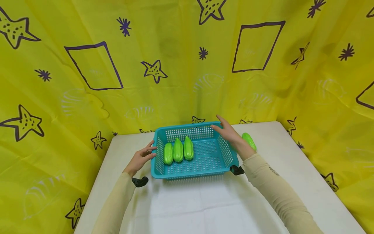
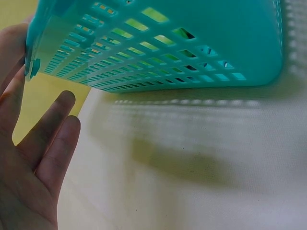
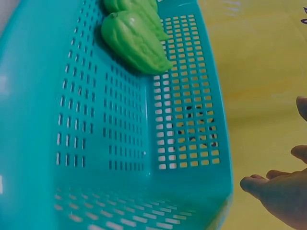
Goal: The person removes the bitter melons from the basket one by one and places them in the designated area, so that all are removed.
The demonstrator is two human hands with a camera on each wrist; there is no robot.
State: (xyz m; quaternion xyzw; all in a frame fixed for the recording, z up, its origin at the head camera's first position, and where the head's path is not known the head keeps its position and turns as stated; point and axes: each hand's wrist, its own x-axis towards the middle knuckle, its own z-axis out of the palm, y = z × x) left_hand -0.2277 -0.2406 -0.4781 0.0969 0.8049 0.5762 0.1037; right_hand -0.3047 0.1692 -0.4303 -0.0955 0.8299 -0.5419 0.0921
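A teal plastic basket (image 1: 207, 152) with slotted walls sits on the white table. Three glossy green bitter melons (image 1: 178, 151) lie side by side in its left half, pointed tips toward the back wall. My left hand (image 1: 141, 159) is at the left end, its extended fingers touching the rim; in the left wrist view, fingers meet the rim while two others (image 2: 57, 115) stand away from it. Over the back right corner, my right hand (image 1: 232, 136) is spread and holds nothing. The right wrist view has it beside the basket's rim (image 3: 218, 120).
Another bitter melon (image 1: 249, 141) lies on the table (image 1: 190, 208) right of the basket, partly behind my right wrist. A yellow curtain (image 1: 175, 97) with star drawings stands close behind the basket and along both sides. Dark wrist devices (image 1: 140, 181) sit near the basket's front corners.
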